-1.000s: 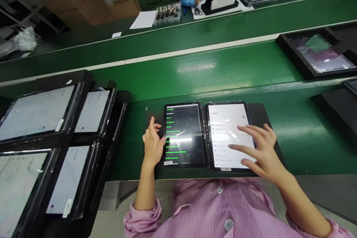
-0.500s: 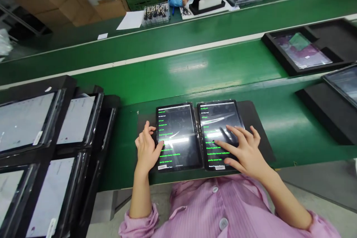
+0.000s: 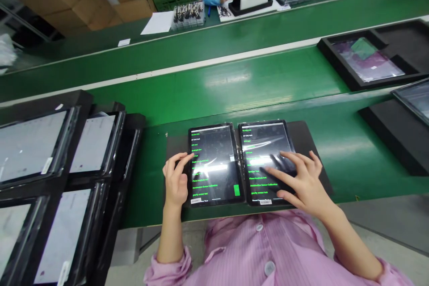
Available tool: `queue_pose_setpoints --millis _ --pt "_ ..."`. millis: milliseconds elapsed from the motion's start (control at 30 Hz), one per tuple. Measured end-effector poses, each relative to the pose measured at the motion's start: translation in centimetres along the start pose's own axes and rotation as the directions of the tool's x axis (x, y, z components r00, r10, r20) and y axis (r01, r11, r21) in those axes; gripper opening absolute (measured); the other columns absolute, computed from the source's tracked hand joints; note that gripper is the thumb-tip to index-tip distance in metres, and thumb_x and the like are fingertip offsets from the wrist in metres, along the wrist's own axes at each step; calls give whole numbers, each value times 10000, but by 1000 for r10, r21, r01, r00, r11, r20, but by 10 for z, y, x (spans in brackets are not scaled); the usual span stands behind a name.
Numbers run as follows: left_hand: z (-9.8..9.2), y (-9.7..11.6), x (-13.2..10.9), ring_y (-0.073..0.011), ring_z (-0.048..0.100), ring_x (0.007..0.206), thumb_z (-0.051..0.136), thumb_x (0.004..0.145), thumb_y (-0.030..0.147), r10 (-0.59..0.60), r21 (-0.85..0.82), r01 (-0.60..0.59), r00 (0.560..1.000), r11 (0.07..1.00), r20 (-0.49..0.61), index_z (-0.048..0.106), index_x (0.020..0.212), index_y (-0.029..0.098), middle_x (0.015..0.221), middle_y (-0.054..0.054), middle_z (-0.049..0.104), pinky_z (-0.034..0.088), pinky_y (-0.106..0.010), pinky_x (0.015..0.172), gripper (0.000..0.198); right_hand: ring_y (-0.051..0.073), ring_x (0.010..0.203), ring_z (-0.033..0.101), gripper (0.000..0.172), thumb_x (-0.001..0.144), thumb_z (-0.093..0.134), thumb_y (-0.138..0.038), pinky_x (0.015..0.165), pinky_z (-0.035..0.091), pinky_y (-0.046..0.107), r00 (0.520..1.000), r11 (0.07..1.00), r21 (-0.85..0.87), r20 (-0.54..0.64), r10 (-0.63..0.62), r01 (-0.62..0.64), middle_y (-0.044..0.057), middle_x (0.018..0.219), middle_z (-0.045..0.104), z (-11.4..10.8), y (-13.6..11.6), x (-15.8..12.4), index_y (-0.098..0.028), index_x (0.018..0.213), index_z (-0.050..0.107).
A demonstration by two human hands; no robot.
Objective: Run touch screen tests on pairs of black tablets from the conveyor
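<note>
Two tablets lie side by side on a dark mat (image 3: 310, 156), both lit with lists of mostly green text on black. My left hand (image 3: 176, 178) is at the left edge of the left tablet (image 3: 217, 147), its index fingertip over the upper-middle list lines. A green block shows low on that screen. Over the right tablet (image 3: 264, 140) my right hand (image 3: 301, 183) is spread, fingers apart, with the index finger pointing at the middle lines. Whether that fingertip touches the glass I cannot tell. Neither hand grips anything.
Black foam trays (image 3: 87, 103) with several wrapped tablets stand at the left. Another foam tray (image 3: 355, 82) holds a tablet at the far right, above a dark tray (image 3: 385, 138). Across the green bench (image 3: 201, 94), a person in blue handles things beside a black stand (image 3: 251, 9).
My left hand has turned from thumb on the screen to index finger higher up. A green block has appeared on the left screen. My right hand has shifted slightly right.
</note>
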State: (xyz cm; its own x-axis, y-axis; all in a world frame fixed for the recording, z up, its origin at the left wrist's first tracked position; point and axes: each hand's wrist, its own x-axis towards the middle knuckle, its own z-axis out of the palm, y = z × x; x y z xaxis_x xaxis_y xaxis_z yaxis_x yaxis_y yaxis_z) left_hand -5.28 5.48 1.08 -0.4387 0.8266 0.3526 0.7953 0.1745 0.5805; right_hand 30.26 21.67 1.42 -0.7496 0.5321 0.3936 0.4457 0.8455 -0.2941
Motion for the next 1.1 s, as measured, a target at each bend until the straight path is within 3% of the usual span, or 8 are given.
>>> queue_pose_setpoints --millis 333,500,667,733,800,933,1000,1100 --pt "-1 3 -4 -331 669 1043 260 1063 662 217 -28 -217 976 976 -21 723 1321 245 1078 -102 808 406 -496 1010 675 385 1251 500 536 1016 452 -667 1192 190 698 985 995 47 -149 89 -83 138 1361 562 -5 4 -3 -331 1423 544" --pt "0 3 -6 -335 662 1140 217 1050 663 106 19 -108 991 994 85 769 1223 273 1060 -77 814 249 -573 1170 697 381 1207 530 505 1029 469 -595 1179 221 686 978 997 25 -193 81 -77 156 1332 574 -9 7 -3 -284 1424 518" --pt "-8 3 5 -337 641 1207 257 1041 669 63 -170 -107 967 980 -246 685 1305 214 1262 -123 725 440 -531 1096 678 349 1159 561 369 1036 500 -487 1165 282 638 958 996 51 -275 78 -67 141 1273 613 -14 13 -4 -250 1309 579" --pt "-16 9 20 -316 650 1210 376 1056 590 70 -208 -96 989 973 -128 657 1318 208 1277 -122 707 503 -482 1065 542 338 1161 564 299 1041 501 -446 1164 291 624 979 996 55 -191 75 -65 132 1266 626 -13 14 -1 -251 1237 616" --pt "-21 20 41 -287 663 1209 456 1068 488 109 -158 -94 990 983 91 657 1297 215 1275 -107 703 528 -438 1070 409 335 1182 558 276 1046 505 -427 1171 283 624 994 998 26 -91 62 -60 128 1291 627 -9 13 5 -259 1201 658" --pt "-9 46 84 -287 584 1386 449 1082 381 222 -25 -237 859 971 461 542 1464 222 1508 -127 585 493 -455 1168 424 370 1277 503 395 1052 497 -523 1170 254 675 999 998 -58 33 -5 7 163 1411 567 4 4 20 -297 1301 704" --pt "7 56 102 -321 480 1496 451 1070 342 281 21 -348 789 937 546 405 1575 205 1640 -168 449 405 -544 1242 526 395 1313 474 427 1036 517 -574 1164 232 710 997 996 -84 63 -38 43 182 1458 531 9 2 25 -313 1307 718" --pt "32 67 119 -385 322 1590 469 1058 315 322 111 -477 729 872 604 262 1639 176 1719 -234 294 210 -725 1271 632 417 1356 442 444 1011 551 -604 1184 191 724 998 997 -66 48 -36 39 175 1507 502 7 12 30 -316 1305 721"
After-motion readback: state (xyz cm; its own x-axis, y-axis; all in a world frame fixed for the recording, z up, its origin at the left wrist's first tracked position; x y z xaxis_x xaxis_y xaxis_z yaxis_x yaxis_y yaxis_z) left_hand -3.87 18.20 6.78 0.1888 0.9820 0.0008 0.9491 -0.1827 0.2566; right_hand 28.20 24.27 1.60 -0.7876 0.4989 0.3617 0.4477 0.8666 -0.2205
